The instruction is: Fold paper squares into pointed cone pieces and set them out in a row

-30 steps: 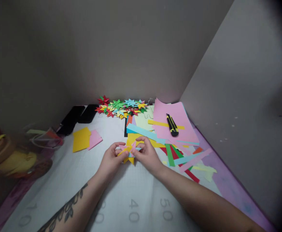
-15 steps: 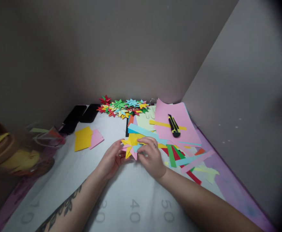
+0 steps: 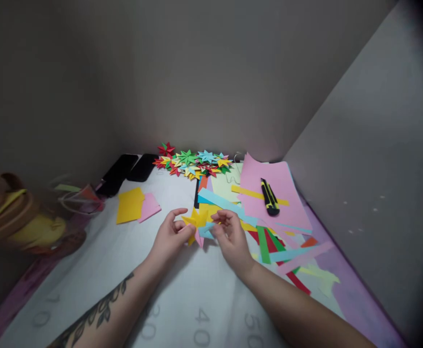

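Note:
A folded paper star (image 3: 199,223) with yellow, pink and light blue points is held between my hands above the white mat. My left hand (image 3: 174,232) grips its left side, thumb on top and fingers behind. On the right, my right hand (image 3: 231,239) pinches the light blue point between thumb and fingers. Part of the star's underside and the tips of some fingers are hidden. Just behind it lie yellow paper and a light blue strip (image 3: 221,201).
Finished paper stars (image 3: 188,157) are heaped against the wall. A utility knife (image 3: 270,197) rests on pink sheets (image 3: 252,171). Coloured strips (image 3: 264,245) lie scattered at right. Yellow squares (image 3: 129,206), pink paper (image 3: 149,207), black phone-like slabs (image 3: 142,167) and a blurred yellow-brown object (image 3: 34,227) are at left.
The view has shifted slightly, so the items sit further right. My left thumb has come over the star's front, and my right fingers have moved along its light blue point.

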### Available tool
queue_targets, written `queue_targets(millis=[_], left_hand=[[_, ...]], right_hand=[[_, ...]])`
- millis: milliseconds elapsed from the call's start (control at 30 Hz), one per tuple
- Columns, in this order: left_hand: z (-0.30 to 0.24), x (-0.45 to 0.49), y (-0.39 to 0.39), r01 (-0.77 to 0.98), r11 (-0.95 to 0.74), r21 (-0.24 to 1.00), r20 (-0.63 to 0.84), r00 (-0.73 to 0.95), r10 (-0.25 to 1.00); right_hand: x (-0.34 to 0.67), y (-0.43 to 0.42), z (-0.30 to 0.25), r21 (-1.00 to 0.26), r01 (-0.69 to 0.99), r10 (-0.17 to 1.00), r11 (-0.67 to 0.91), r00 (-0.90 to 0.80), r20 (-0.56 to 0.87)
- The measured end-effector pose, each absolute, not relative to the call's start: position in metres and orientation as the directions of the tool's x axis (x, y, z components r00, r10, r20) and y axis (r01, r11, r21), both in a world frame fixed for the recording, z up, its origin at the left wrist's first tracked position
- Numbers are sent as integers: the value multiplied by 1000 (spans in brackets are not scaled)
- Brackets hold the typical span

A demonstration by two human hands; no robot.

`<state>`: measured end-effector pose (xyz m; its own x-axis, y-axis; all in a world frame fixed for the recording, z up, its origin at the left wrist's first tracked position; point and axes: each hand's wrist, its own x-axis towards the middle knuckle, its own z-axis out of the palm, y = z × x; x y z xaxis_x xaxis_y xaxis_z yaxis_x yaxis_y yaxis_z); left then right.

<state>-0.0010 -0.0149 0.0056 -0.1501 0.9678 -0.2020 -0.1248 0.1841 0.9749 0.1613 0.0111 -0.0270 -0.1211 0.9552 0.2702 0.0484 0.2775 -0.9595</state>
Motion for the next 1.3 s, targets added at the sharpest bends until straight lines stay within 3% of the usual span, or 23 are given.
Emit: queue_targets(millis=[133, 367, 567, 733, 1033, 1167, 1300], left_hand=[[1, 0, -16, -29, 178, 984, -180, -122, 976], [-1, -2, -20, 38, 194, 980, -193, -13, 981], [1, -2, -21, 20, 200, 979, -201, 6, 980], [-2, 1, -22, -10, 167, 986, -167, -52, 985], [7, -1, -25, 163, 53, 985, -38, -91, 995], [4, -7, -23, 72, -3, 997, 15, -160, 987], [0, -12, -19, -95, -4, 996, -16, -218, 976]], right_hand=[[155, 6, -27, -987, 24, 965, 156, -215, 147], [158, -2, -29, -989, 112, 958, 96, -280, 62], [159, -4, -32, -998, 69, 939, -4, -344, -27], [158, -2, -36, -998, 58, 941, 15, -338, -6], [159, 5, -34, -985, 40, 905, 165, -404, 136], [159, 10, -28, -992, -65, 929, 110, -347, 126], [158, 11, -26, -997, -54, 942, 64, -327, 78]])
